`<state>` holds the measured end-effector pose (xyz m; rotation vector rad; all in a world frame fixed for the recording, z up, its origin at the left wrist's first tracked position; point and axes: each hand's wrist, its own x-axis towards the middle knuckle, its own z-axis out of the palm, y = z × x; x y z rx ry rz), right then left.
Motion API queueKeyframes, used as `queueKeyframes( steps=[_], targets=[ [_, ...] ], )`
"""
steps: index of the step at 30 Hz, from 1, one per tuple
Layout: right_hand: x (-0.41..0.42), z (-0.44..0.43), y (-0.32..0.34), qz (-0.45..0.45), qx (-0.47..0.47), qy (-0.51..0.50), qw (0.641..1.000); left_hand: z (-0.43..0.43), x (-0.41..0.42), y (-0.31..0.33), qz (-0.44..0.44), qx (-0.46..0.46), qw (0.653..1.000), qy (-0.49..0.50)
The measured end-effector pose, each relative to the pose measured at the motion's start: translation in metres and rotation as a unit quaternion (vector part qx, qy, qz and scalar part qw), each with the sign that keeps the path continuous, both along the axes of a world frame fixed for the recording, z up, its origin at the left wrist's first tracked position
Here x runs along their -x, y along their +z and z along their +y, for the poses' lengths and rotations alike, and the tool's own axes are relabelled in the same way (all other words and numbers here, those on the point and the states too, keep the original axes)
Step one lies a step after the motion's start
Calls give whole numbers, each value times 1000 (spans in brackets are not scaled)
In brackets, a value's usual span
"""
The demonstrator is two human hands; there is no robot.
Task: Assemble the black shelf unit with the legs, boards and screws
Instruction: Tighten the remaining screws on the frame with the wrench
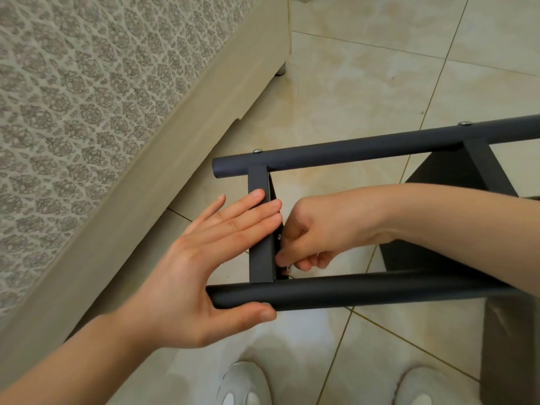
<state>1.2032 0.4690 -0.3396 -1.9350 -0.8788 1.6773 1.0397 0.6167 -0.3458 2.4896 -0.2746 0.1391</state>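
The black shelf unit lies on its side over the tiled floor. Its far round leg (365, 153) and near round leg (365, 290) run left to right. An end board (258, 182) and a second board (482, 165) join them. Two silver screw heads (257, 151) sit on the far leg. My left hand (204, 258) presses its straight fingers flat on the end board's edge, with the thumb under the near leg. My right hand (315, 229) reaches in behind that board with curled fingers, pinching a small silvery screw (287, 268) just above the near leg.
A bed with patterned fabric (87, 112) and a beige base (175, 171) runs diagonally along the left, close to the shelf's end. Beige floor tiles (365, 83) stretch beyond the frame. My white shoes (245, 384) stand below the near leg.
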Motion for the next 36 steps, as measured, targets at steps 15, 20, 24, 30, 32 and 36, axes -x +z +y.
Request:
queueKeyframes(
  steps=[15, 20, 24, 30, 32, 36],
  targets=[
    [0, -1, -10, 144, -29, -56, 988, 2, 2, -3, 7, 4, 1000, -1],
    [2, 0, -11, 137, -38, -75, 987, 1, 2, -3, 4, 3, 1000, -1],
    [3, 0, -11, 152, -46, -73, 985, 2, 3, -3, 4, 3, 1000, -1],
    [1, 1, -11, 158, -53, -66, 984, 2, 2, -3, 6, 8, 1000, -1],
    [1, 1, -12, 153, -55, -62, 985, 2, 2, -3, 5, 9, 1000, -2],
    [4, 2, -12, 147, -50, -48, 987, 2, 3, -4, 5, 17, 1000, -3]
  ],
)
